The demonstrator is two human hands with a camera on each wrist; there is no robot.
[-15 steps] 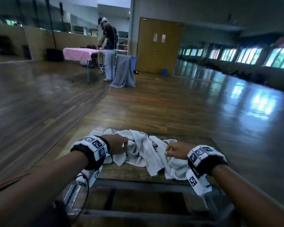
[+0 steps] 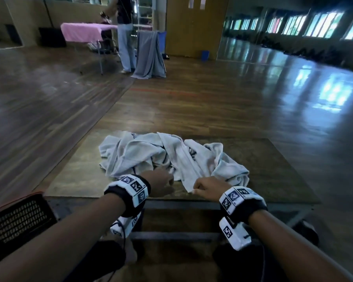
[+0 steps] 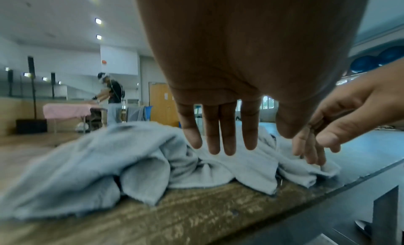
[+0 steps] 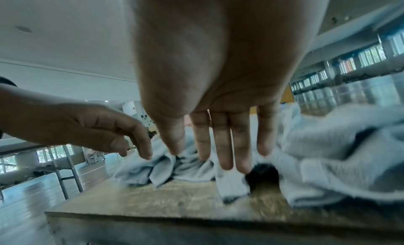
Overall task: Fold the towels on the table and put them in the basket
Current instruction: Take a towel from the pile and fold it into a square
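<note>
reaching both hands over the near edge of the bench [image 2: 73,180], i'm lining up on the pile of towels [image 2: 167,155] heaped around the middle of it, crumpled and overlapping so i can't tell how many there are. my left hand [image 2: 161,185] hangs just above the nearest folds with fingers [image 3: 227,138] straight and slightly spread, holding nothing. my right hand [image 2: 207,187] is also extended, fingertips [image 4: 227,160] on or just above a loose strip of cloth near the edge; no pinch that i can see. i judge both sit low and close together to find one towel's hem and separate it. the basket [image 2: 18,218] waits off the bench's near left corner.
</note>
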